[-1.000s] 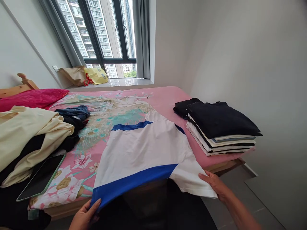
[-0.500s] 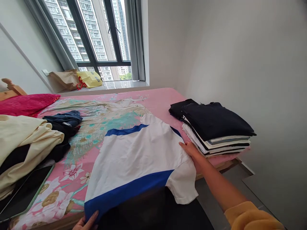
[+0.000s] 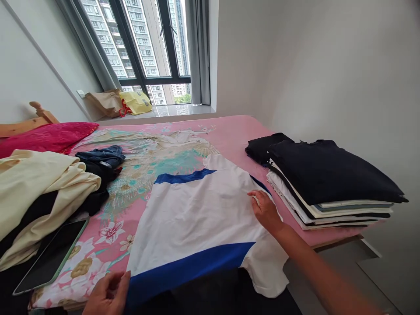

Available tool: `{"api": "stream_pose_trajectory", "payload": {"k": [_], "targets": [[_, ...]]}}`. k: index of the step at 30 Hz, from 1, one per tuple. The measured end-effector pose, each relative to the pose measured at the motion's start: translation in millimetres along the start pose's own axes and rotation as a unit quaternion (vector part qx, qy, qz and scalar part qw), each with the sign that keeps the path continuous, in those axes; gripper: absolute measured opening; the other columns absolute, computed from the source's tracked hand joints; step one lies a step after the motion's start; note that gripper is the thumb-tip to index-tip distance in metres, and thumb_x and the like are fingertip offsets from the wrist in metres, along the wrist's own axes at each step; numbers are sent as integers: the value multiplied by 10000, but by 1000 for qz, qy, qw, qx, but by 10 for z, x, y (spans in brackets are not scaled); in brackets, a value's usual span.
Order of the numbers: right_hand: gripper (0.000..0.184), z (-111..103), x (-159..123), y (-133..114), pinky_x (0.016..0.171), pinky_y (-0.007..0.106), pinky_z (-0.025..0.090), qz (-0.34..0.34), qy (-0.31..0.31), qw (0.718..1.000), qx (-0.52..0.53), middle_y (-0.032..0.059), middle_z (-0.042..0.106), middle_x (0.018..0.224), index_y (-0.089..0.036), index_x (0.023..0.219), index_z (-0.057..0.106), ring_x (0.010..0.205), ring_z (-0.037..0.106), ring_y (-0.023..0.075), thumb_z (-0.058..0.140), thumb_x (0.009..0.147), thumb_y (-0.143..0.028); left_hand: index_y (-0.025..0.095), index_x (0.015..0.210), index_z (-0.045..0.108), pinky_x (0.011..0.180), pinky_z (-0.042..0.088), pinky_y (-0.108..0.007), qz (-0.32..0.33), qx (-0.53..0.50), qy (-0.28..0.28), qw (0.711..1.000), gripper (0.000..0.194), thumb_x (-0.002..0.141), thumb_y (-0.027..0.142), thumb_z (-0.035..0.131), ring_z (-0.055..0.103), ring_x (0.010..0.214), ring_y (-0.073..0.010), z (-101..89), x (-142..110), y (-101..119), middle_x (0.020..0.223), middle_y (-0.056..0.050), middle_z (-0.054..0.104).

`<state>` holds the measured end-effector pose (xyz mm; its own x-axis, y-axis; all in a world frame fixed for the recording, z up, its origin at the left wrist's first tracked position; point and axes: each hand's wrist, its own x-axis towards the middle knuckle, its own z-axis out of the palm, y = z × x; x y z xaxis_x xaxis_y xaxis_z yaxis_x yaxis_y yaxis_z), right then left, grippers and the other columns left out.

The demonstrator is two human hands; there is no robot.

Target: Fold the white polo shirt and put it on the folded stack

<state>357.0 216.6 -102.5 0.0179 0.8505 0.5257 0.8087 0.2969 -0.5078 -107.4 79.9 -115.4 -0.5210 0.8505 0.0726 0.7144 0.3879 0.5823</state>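
Observation:
A white T-shirt (image 3: 193, 214) with blue side panels lies spread out on the bed, its collar end to the right. One short sleeve (image 3: 267, 267) hangs over the near edge. My right hand (image 3: 266, 212) rests over the shirt near the collar, fingers loosely apart and holding nothing. Beside the shirt's near left hem corner is my left hand (image 3: 110, 291), thumb and fingers parted; I see no cloth between them, and whether it touches the hem is unclear.
A tall stack of folded clothes (image 3: 331, 175), black on top, stands at the right. On the left are a cream garment (image 3: 49, 175), dark clothes (image 3: 101, 168) and a tablet-like device (image 3: 54, 253). A red pillow (image 3: 55, 135) lies behind them on the floral bedsheet (image 3: 173, 157).
My right hand has come off the collar edge and sits over the shirt. My left hand has let go of the hem corner and moved slightly left. The view has shifted a little.

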Motion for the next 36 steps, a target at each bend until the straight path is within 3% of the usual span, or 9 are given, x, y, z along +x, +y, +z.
{"api": "stream_pose_trajectory", "payload": {"k": [3, 6, 10, 15, 19, 24, 27, 30, 36], "targets": [[306, 306, 197, -452, 1084, 401, 293, -105, -61, 993, 6, 86, 582, 1191, -171, 1137, 541, 1222, 443, 194, 337, 922, -250, 229, 1018, 629, 968, 440, -348, 262, -49, -55, 962, 347, 838, 457, 437, 581, 1088, -217, 337, 119, 714, 1104, -56, 664], [395, 604, 299, -515, 1131, 441, 192, -149, -163, 973, -60, 87, 492, 1349, -161, 1274, 487, 1338, 313, 211, 340, 927, -278, 254, 1244, 538, 1105, 282, -388, 378, 21, -159, 912, 412, 911, 374, 329, 393, 1310, -186, 775, 360, 1210, 1366, -36, 510], [539, 847, 224, -5, 1123, 466, 184, -46, -234, 952, -192, 116, 384, 1439, -127, 1363, 411, 1354, 291, 239, 363, 912, -420, 237, 1383, 392, 1126, 63, -552, 252, 191, -175, 932, 567, 869, 477, 400, 206, 1398, -268, 1025, 887, 1088, 1502, -69, 295], [565, 956, 64, 393, 1131, 490, 111, -61, -165, 955, -240, 87, 337, 1469, -155, 1398, 356, 1373, 247, 223, 312, 920, -452, 172, 1371, 403, 1126, 158, -488, 143, 165, -141, 966, 551, 875, 408, 375, 260, 1379, -251, 906, 1700, 716, 1483, -106, 334], [549, 985, 47, 362, 1122, 488, 139, -93, -132, 957, -239, 91, 363, 1456, -165, 1391, 362, 1362, 271, 231, 338, 917, -444, 120, 1358, 412, 1101, 272, -354, 141, 117, -138, 973, 525, 882, 328, 335, 353, 1333, -207, 963, 2394, 926, 1432, -119, 417], [558, 1007, 61, 380, 1115, 489, 162, -115, -120, 955, -246, 87, 359, 1458, -170, 1402, 332, 1364, 264, 234, 373, 909, -428, 167, 1280, 513, 1066, 325, -332, 146, 63, -152, 976, 534, 752, 220, 453, 410, 1293, -217, 1255, 3105, 1365, 1360, -83, 509], [567, 1008, 70, 394, 1108, 485, 184, -117, -124, 953, -248, 81, 352, 1463, -183, 1409, 317, 1364, 265, 233, 386, 903, -431, 208, 1000, 675, 975, 397, -314, 139, 26, -182, 973, 407, 613, 207, 551, 495, 1190, -254, 1348, 3354, 1534, 1143, -54, 648], [575, 1000, 87, 382, 1106, 485, 191, -112, -136, 953, -247, 79, 346, 1466, -193, 1417, 300, 1364, 268, 234, 388, 902, -434, 186, 696, 666, 740, 461, -272, 116, -21, -225, 967, 175, 537, 234, 611, 608, 873, -229, 1280, 3509, 1576, 732, -12, 663], [573, 987, 80, 369, 1106, 505, 183, -95, -142, 959, -224, 78, 349, 1463, -217, 1415, 314, 1357, 286, 254, 398, 888, -424, 168, 725, 602, 471, 349, -200, 32, -162, -244, 956, 312, 529, 395, 688, 511, 508, -103, 1021, 3558, 1368, 512, 63, 532]]}}
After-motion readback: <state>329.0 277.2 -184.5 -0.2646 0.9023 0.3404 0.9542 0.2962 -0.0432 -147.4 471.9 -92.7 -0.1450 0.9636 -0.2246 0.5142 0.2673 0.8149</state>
